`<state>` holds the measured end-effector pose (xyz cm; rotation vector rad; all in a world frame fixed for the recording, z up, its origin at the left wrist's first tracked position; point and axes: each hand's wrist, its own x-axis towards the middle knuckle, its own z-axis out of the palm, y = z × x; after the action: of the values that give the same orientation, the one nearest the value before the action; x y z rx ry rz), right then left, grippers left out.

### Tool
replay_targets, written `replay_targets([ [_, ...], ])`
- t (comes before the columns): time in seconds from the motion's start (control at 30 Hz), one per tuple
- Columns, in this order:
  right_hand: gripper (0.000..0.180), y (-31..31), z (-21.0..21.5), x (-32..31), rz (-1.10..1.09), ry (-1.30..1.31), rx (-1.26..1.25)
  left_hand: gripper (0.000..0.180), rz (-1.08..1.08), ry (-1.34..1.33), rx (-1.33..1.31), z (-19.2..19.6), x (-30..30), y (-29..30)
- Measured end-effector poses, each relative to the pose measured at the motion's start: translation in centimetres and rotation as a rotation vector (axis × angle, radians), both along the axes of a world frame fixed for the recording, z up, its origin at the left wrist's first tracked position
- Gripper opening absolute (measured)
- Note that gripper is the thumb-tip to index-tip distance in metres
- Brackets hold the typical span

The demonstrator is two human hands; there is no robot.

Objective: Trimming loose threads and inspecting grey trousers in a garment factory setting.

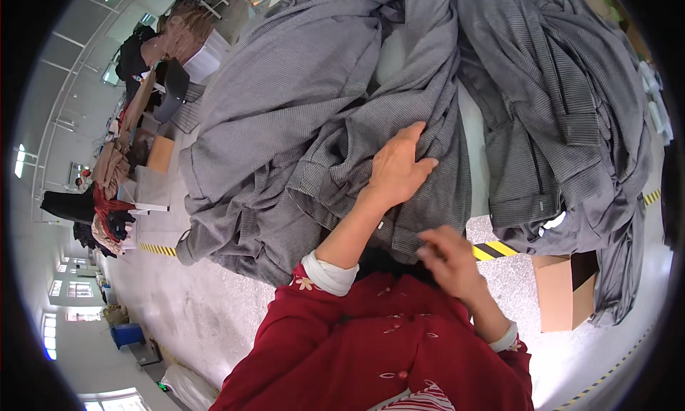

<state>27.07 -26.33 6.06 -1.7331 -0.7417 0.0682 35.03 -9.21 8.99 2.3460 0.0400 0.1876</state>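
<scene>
Grey, finely checked garments lie heaped over a white table (476,150). My left hand (399,170) rests on the middle garment (428,197), palm down with thumb and fingers apart. Close to that garment's near edge is my right hand (451,262), its fingers bent and smeared by motion. Whether it grips any cloth cannot be made out. A bulky grey garment pile (278,75) spreads to the left. On the right, another grey pile (549,111) shows dark seam lines and hangs over the table's near edge.
Under the right pile, an open cardboard box (560,293) stands on the speckled floor. Yellow-and-black striped tape (494,251) shows near the table. Farther left are cluttered tables with brown and dark cloth (110,170) and a blue bin (127,335).
</scene>
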Motion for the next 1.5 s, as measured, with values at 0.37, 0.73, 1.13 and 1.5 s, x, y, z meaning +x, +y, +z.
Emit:
replay_targets([
  [0.37, 0.016, 2.6, -0.6, 12.0, -0.35, 0.589, 0.083, 0.058, -0.049, 0.024, -0.547, -2.5, 1.0, 0.1],
  [0.73, 0.013, 3.1, -1.0, 12.8, -0.344, 0.569, 0.039, 0.057, -0.092, -0.08, -0.466, -3.1, 0.5, -0.2],
  [1.13, 0.009, 2.8, -0.3, 11.5, -0.03, 0.919, 0.712, 0.059, -0.063, 0.138, -1.194, -2.3, -0.1, 2.0],
  [1.5, 0.007, 2.7, -1.4, 11.8, -0.11, 0.934, 0.707, 0.033, -0.149, -0.383, 0.273, 1.6, 0.1, 0.8],
])
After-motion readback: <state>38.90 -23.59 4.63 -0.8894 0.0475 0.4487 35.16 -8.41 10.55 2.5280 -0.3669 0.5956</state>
